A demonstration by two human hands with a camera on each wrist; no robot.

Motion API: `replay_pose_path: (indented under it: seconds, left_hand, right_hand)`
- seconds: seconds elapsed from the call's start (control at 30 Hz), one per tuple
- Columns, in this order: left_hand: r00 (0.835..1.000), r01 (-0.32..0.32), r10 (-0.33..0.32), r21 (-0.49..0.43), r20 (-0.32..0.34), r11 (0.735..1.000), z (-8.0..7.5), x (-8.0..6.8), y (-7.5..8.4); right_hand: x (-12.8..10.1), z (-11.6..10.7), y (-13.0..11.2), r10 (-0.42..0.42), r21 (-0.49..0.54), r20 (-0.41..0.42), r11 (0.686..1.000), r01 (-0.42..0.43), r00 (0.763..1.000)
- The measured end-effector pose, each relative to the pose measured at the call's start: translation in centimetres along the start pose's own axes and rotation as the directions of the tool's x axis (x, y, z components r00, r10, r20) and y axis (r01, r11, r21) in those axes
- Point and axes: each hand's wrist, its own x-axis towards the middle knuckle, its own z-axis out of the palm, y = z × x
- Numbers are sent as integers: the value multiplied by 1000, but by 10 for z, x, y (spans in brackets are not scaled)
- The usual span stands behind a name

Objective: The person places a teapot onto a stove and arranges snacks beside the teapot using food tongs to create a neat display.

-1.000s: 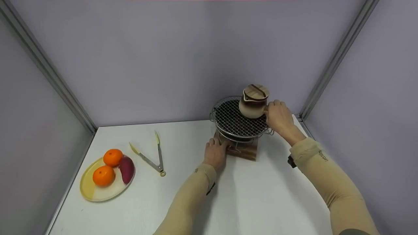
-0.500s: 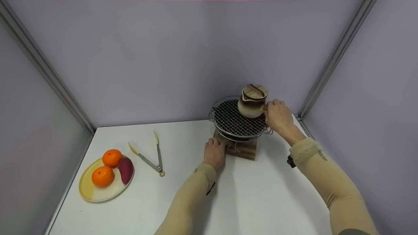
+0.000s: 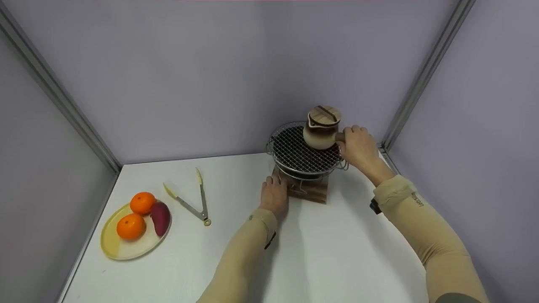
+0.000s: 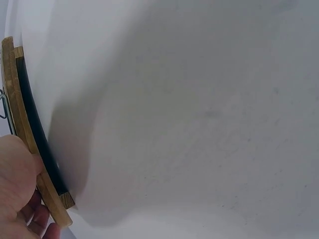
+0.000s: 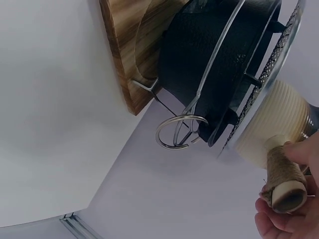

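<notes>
Pot (image 3: pixel 321 132) shifted slightly left on grill (image 3: pixel 294 151), right hand (image 3: pixel 358 147) gripping handle.

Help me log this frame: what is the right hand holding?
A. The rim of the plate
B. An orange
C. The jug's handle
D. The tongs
C: the right hand grips the rope-wrapped handle of the jug, which stands on the wire grill, while the tongs, oranges and plate lie untouched at the far left.

Plate (image 3: pixel 110 248) of fruit; tongs (image 3: pixel 194 203) beside.
</notes>
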Motion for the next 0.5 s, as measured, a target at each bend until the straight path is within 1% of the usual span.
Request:
replay_pose_path:
  seconds: [0.2,0.37,0.5]
  left_hand:
    - [1000,-3,3,-16,-15,1000,0,2,-6]
    - [1000,-11,11,-11,-3,1000,-2,2,-11]
    - [1000,-21,21,1,1,1000,-5,3,-14]
  right_hand:
    - [-1,-4,-1,-10,4,-28,1000,10,1000]
    - [-2,-4,-3,-28,18,-67,999,29,997]
    - [-3,-5,-5,-27,32,-102,999,30,994]
